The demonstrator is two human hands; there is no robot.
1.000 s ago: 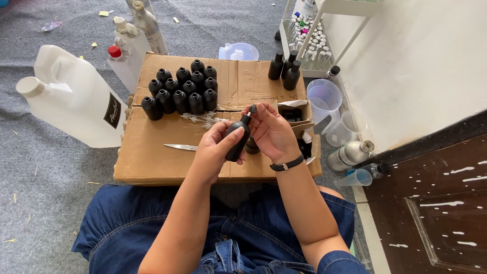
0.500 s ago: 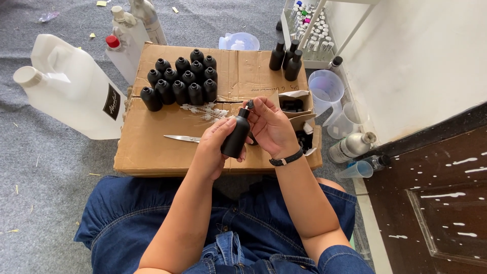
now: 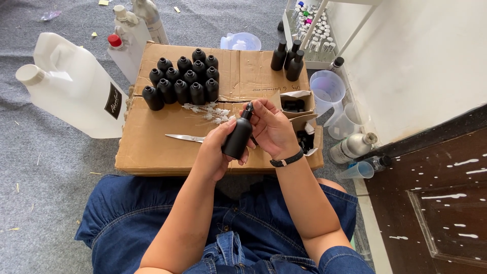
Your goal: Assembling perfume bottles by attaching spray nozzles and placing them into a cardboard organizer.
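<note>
Your flattened cardboard box [image 3: 152, 152] lies across your knees; left of it stands a white plastic jug [image 3: 71, 91] with a black rectangular label. Your left hand [image 3: 215, 152] grips a matte black bottle [image 3: 237, 138], tilted above the cardboard; your right hand [image 3: 271, 127] apparently pinches its cap.

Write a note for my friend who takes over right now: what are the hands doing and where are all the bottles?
Left hand: wrapped round the body of a matte black round bottle, held above the flattened brown cardboard box.
Right hand: fingers at the bottle's black top, by the neck.
Done, by the look of it: a cluster of capped black bottles stands at the cardboard's far left; three taller black bottles stand far right.
Left: the held bottle isn't set down yet; small open cardboard boxes beside the right hand hold more black parts.
Nearby: metal scissors, big white plastic jug.
</note>
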